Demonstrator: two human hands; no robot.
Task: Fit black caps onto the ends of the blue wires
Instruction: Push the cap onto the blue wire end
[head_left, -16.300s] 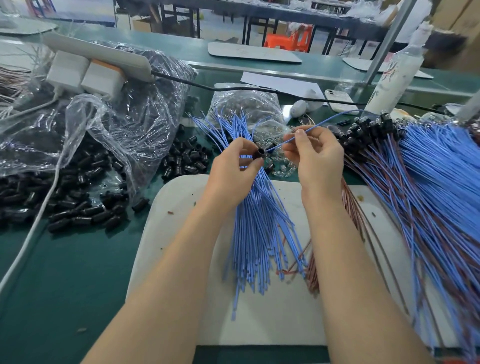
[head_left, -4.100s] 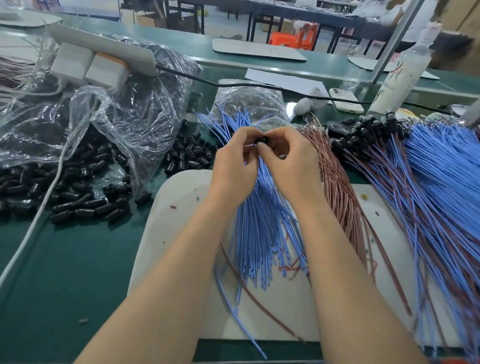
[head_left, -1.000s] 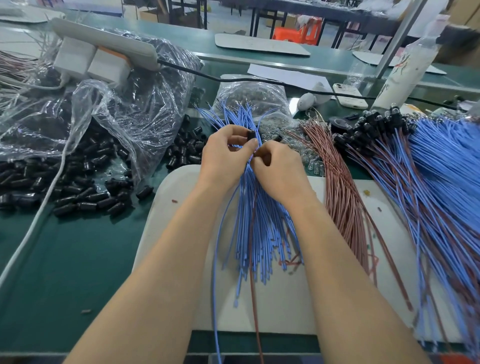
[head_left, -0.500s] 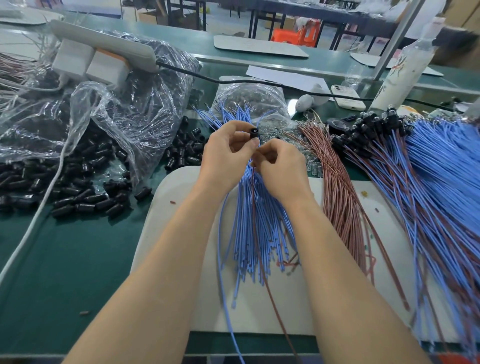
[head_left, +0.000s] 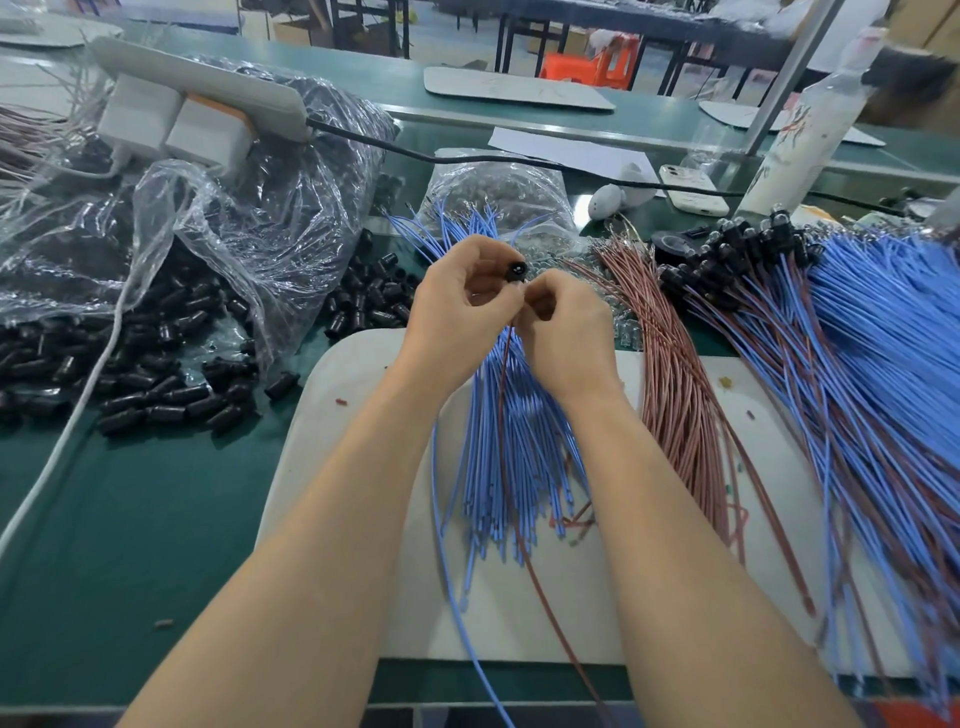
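Observation:
My left hand (head_left: 460, 306) pinches a small black cap (head_left: 516, 270) at its fingertips, open end toward me. Touching it from the right, my right hand (head_left: 569, 327) is closed on a blue wire (head_left: 448, 566) and a brown wire (head_left: 540, 587), which both hang from the hands toward me over the white board (head_left: 358, 415). Under the hands lies a fanned bundle of blue wires (head_left: 511, 457). Whether the wire ends sit inside the cap is hidden by my fingers.
Loose black caps (head_left: 156, 384) spill from a clear plastic bag (head_left: 234, 208) at left. A brown wire bundle (head_left: 675, 384) lies right of the hands. Capped blue and brown wires (head_left: 857, 338) are heaped at far right. A phone (head_left: 693, 189), a bottle (head_left: 810, 130) and a power strip (head_left: 197, 85) stand behind.
Both hands have lifted slightly with the cap. The cap has turned so its open end faces me, and the hanging blue and brown wires have swung a little.

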